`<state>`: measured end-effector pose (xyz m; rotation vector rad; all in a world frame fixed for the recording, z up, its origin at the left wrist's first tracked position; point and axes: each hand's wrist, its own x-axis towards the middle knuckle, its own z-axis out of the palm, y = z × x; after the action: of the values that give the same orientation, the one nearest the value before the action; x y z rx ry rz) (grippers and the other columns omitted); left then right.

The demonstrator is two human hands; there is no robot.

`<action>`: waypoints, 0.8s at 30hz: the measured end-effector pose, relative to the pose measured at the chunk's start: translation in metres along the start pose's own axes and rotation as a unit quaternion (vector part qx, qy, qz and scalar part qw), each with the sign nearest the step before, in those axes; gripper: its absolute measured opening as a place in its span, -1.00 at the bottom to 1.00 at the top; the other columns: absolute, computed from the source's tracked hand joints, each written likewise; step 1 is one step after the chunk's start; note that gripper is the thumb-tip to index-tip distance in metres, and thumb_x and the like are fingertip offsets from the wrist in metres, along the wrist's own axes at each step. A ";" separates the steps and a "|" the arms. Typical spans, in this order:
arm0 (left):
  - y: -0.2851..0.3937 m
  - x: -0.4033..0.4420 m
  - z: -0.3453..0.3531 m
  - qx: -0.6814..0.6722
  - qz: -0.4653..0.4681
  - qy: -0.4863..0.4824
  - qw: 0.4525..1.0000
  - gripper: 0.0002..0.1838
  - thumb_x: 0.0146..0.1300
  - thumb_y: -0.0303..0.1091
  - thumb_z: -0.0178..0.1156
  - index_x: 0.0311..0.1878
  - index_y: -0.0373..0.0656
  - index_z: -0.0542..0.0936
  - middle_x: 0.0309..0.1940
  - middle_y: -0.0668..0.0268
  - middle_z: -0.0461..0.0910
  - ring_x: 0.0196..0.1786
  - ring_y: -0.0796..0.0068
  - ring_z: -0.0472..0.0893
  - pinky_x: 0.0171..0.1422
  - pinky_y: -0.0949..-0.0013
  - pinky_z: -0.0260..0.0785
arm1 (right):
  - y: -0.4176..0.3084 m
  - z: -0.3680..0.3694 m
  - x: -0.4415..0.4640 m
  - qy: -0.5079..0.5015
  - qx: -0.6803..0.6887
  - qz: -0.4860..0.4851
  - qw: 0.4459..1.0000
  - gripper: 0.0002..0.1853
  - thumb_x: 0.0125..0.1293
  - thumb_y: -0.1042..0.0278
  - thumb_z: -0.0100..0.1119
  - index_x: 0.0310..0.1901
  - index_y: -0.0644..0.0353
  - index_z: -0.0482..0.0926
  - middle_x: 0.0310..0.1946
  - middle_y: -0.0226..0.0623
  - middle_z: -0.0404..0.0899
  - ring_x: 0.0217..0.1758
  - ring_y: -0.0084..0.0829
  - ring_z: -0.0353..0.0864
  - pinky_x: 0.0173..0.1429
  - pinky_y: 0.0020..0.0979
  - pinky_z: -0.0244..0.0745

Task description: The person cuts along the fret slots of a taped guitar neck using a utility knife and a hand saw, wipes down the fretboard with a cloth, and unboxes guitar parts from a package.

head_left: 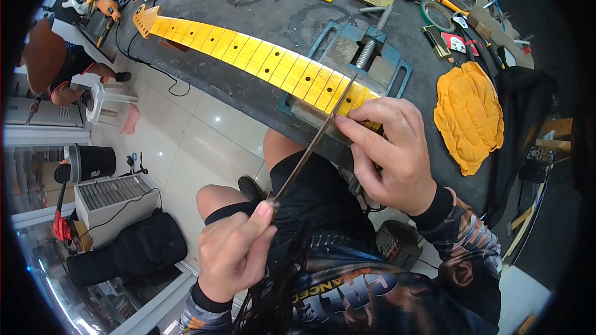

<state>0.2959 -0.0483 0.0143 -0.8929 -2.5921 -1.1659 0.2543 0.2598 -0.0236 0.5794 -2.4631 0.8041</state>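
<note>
The neck (271,62) is laid along the front of the surface (248,12), over the vise (386,56); its long axis is slanted from the headstock (146,22), up and to the left, down to the end beside the right hand (397,155). That axis is crossed by the file (310,149), which is set roughly parallel to the frets. The file's near end is pinched in the closed left hand (233,245), held off the neck, toward the body. The right hand is nearer: its fingers are half curled, tips at the neck beside the file; whether the file is gripped there cannot be told.
</note>
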 end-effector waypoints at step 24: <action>0.004 -0.018 -0.009 0.020 0.013 -0.019 1.000 -0.31 0.15 -0.75 0.58 0.42 -0.28 0.74 -0.54 0.29 0.43 -0.56 0.27 0.48 -0.44 0.22 0.26 | 0.001 -0.001 -0.001 0.006 0.009 0.007 1.000 -0.48 0.15 0.58 0.51 0.21 0.12 0.83 0.18 -0.34 0.71 0.33 -0.10 0.67 0.47 0.03 0.49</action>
<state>0.3115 -0.0613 0.0162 -0.9461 -2.6165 -1.0965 0.2551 0.2616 -0.0238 0.5626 -2.4550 0.8342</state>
